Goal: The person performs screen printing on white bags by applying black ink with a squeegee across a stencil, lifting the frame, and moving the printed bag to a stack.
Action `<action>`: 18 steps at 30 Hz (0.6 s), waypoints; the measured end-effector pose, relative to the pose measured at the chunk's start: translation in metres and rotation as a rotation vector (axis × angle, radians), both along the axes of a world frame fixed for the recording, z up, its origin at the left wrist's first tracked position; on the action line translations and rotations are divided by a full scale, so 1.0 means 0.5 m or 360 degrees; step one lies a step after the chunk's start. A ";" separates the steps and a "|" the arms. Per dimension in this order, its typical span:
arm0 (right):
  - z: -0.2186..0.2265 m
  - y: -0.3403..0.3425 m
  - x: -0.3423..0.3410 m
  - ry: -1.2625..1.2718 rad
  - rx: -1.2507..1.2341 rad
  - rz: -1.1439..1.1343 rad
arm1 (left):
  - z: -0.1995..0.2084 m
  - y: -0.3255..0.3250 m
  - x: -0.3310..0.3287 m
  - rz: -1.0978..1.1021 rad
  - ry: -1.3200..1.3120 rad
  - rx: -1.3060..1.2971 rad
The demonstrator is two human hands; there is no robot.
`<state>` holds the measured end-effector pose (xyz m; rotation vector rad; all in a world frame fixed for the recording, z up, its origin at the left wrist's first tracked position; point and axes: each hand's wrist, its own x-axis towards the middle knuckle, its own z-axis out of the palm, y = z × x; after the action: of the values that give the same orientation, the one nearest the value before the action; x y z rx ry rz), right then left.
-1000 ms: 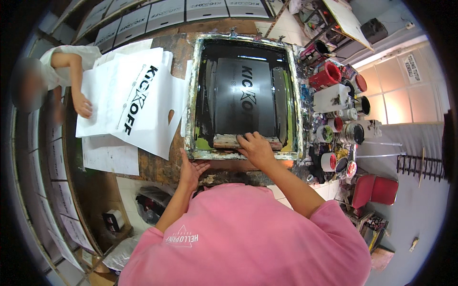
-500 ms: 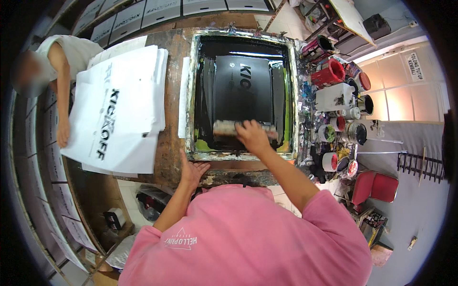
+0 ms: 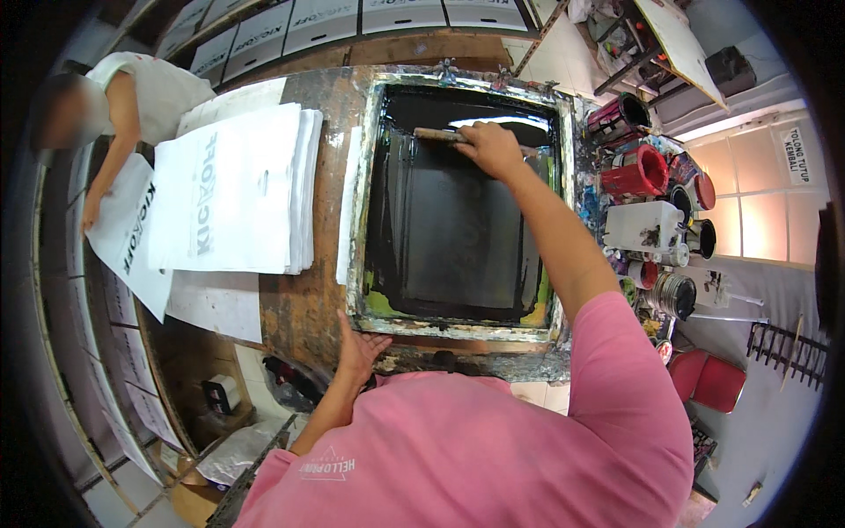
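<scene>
In front of me lies a screen printing frame (image 3: 355, 238), its rim caked with dried ink and its mesh (image 3: 462, 255) coated in black ink. My right hand (image 3: 491, 150) is closed round the wooden handle of a squeegee (image 3: 437, 135), which stands across the far part of the mesh. A glossy band of wet ink shows just beyond it. At the near left corner of the frame is my left hand (image 3: 359, 352), with thumb and fingers spread and nothing held. The squeegee's blade edge is hidden from view.
A stack of printed white bags (image 3: 229, 198) lies on the stained table (image 3: 299, 308) to my left. A co-worker's hand (image 3: 91, 209) holds one printed sheet (image 3: 132, 229) beside it. Paint tubs, among them a red one (image 3: 638, 170), crowd the right edge. Shelves stand behind.
My right hand has pushed the squeegee from the near end to the far end, and the black mesh now hides the lettering. The co-worker has drawn one sheet off the stack leftward.
</scene>
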<state>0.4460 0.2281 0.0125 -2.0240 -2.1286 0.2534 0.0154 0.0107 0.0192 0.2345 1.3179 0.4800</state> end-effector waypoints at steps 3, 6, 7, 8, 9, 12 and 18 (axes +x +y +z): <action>0.042 -0.003 0.042 0.0258 -0.0022 0.0107 | -0.007 0.000 -0.013 0.0004 -0.0061 0.0033; 0.072 -0.101 -0.006 0.0313 -0.0051 0.0092 | -0.022 -0.006 -0.023 0.0099 -0.0051 -0.0025; 0.118 -0.154 -0.051 0.0405 -0.0262 0.0054 | -0.022 -0.013 -0.029 0.0078 -0.0094 0.0004; 0.110 -0.218 -0.077 0.0480 -0.0149 0.0060 | -0.017 -0.009 -0.029 0.0027 -0.0147 0.0041; 0.124 -0.282 -0.119 0.0473 -0.0189 0.0068 | -0.014 -0.007 -0.031 -0.0005 -0.0194 0.0081; 0.140 -0.468 -0.234 0.0215 -0.0132 0.0123 | 0.022 -0.009 -0.023 -0.0019 -0.0213 0.0170; 0.267 -0.583 -0.342 -0.0126 0.0041 -0.0073 | 0.129 -0.008 -0.045 -0.0083 -0.0435 0.0479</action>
<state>0.2748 -0.0632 0.1459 -2.0988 -2.1162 0.1409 -0.0072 0.0067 0.0838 0.4363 0.9681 0.6422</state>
